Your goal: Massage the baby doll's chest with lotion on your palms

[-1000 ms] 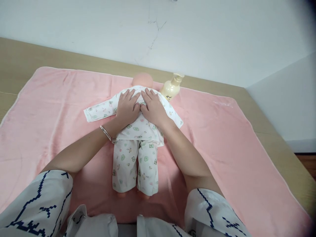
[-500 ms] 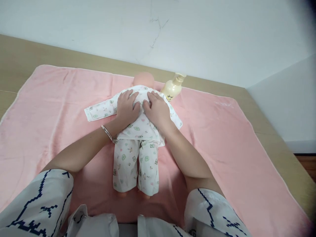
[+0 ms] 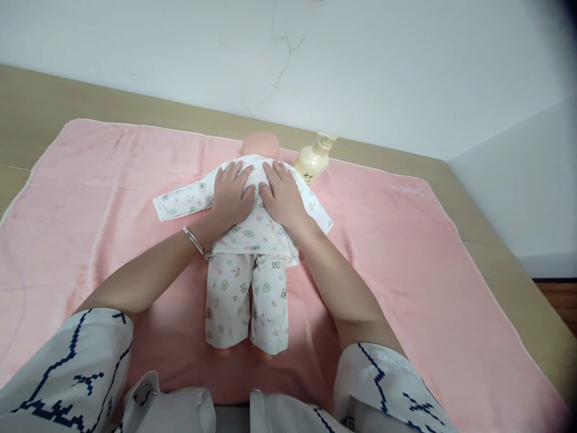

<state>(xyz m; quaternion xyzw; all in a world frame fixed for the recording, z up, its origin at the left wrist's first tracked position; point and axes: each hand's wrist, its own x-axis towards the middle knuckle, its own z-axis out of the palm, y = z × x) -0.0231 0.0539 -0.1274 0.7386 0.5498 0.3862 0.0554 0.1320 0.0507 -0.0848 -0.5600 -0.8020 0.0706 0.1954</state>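
Observation:
A baby doll (image 3: 260,145) lies stretched out in a white patterned long-sleeved top (image 3: 252,237) and matching trousers (image 3: 269,300). No face shows on it, only the smooth round head. My left hand (image 3: 233,195) rests on the upper left of the top, fingers spread toward the shoulder. Over the upper right of the top lies my right hand (image 3: 283,195), also open, fingers pointing to the head. Both palms press on the cloth without gripping it, and the thumbs nearly meet in the middle. One sleeve (image 3: 184,199) reaches out to the left.
Under the doll a pink blanket (image 3: 396,270) spreads over a wooden table (image 3: 496,258). A cream pump bottle (image 3: 312,161) is right of the doll's head, beyond my right hand. A white wall (image 3: 180,54) rises along the back edge.
My right hand has shifted slightly left on the top, its fingers now a little more spread. The left hand stays in place. The whole view has moved a trifle.

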